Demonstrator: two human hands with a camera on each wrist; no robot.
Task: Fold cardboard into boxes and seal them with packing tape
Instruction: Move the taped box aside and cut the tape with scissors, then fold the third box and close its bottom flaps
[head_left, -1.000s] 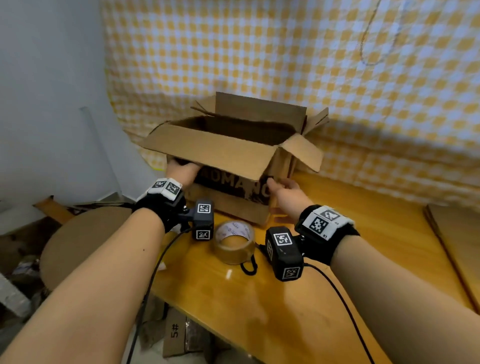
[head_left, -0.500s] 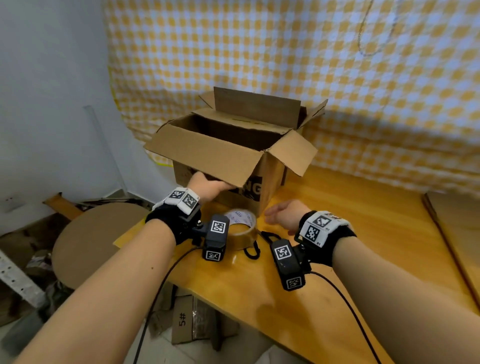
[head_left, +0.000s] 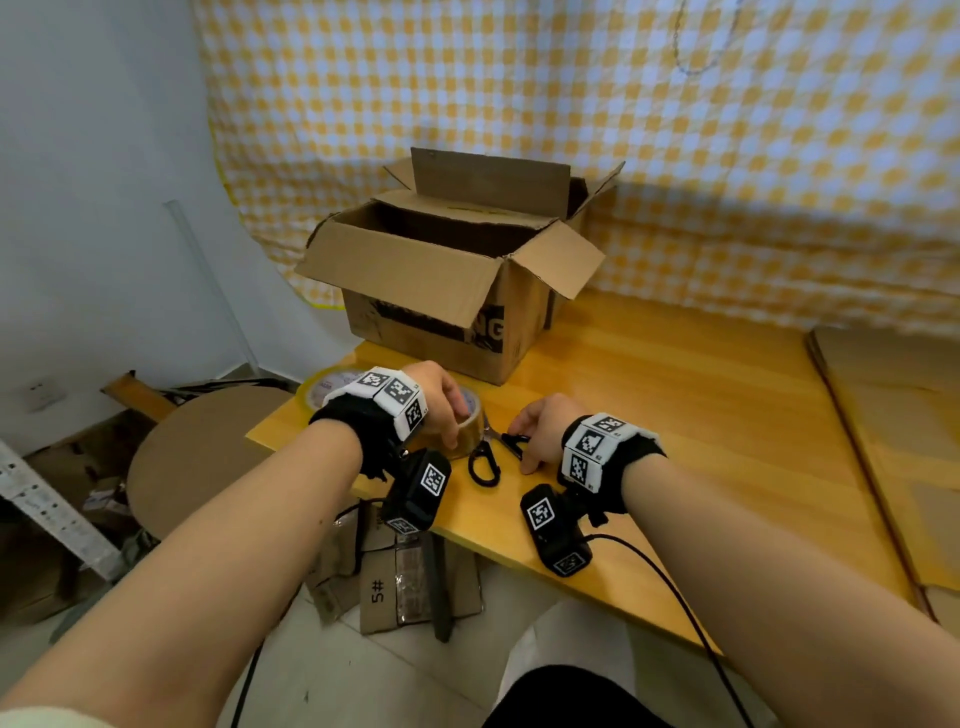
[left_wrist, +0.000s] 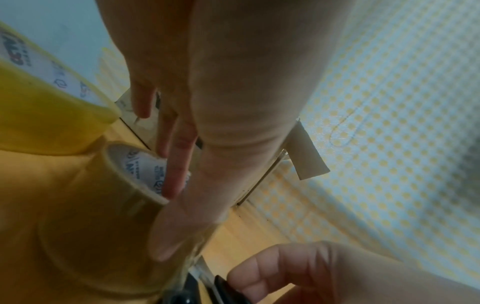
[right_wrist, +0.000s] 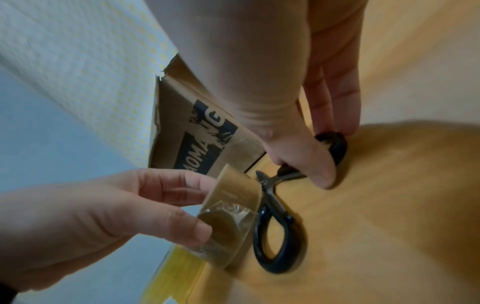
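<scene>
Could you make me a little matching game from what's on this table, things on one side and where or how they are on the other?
Things:
1. box
2. brown tape
3. yellow tape
4. scissors

States:
a. lying flat, one black loop under the right hand
b. top flaps open, standing at the back
c. held by the left hand
d. untouched, left of the other roll

Pairs: 1-b, 2-c, 3-d, 4-a
</scene>
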